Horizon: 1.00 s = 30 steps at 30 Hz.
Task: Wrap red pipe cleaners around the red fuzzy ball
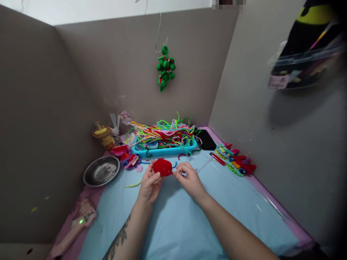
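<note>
A rounded, fuzzy red piece point(162, 167) is held up over the middle of the table. My left hand point(149, 182) grips it from the left, with the thumb in front and the fingers behind. My right hand point(188, 177) is closed in a pinch just at the red piece's right edge. Something thin and dark shows at those fingertips, too small to name. Below my left hand, a yellow-green pipe cleaner point(133, 185) lies on the light blue table cover point(179, 224).
A blue tray point(165, 151) heaped with coloured pipe cleaners stands at the back. To the left are a metal bowl point(93, 175), a lidded cup point(104, 135) and a pink device point(78, 227). Colourful fuzzy pieces point(234, 160) and a black phone point(206, 139) lie right. Grey partitions enclose the table.
</note>
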{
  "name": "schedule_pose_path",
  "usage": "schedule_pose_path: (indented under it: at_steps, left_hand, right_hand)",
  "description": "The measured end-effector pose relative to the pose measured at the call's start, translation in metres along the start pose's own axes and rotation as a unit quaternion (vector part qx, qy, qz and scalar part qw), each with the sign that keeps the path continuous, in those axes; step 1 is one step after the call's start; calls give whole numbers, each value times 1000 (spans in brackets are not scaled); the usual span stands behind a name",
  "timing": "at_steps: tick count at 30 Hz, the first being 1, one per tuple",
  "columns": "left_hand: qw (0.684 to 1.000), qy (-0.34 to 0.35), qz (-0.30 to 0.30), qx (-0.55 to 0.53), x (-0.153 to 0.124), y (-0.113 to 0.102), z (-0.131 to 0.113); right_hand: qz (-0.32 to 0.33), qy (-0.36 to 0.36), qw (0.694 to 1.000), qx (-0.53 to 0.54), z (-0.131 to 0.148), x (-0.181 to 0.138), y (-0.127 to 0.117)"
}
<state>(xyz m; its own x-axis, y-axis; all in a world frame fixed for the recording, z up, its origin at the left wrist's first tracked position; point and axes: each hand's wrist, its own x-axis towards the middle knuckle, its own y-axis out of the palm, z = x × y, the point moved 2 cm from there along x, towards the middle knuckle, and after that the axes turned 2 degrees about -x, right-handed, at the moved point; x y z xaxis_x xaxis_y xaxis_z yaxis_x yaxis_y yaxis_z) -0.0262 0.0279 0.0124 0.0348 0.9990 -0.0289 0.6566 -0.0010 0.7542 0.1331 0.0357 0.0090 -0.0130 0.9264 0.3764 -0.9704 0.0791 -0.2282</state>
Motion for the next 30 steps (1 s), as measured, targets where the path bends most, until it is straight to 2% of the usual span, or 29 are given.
schedule_pose_path:
  at_steps: [5,10,14,18,24,30]
  left_hand:
    - [1000,16,1,23,-2,2,1]
    - [1000,15,-1,17,-3,2,2]
    - [1000,25,-8,13,-1,1,2]
    - [999,36,-20,24,2,-4,4]
    - [998,38,-28,37,3,-6,7]
    - [998,-6,-50,34,1,-4,14]
  right_hand:
    - [29,-2,999,-24,-9,1,2]
    - [56,-40,996,-60,-3,-2,4]
    - [68,-46,997,-6,7,-7,3]
    - [66,-7,997,46,6,-11,3]
    - [33,62,988,140,-2,-11,7]
    - [-34,101,970,217,2,-6,6]
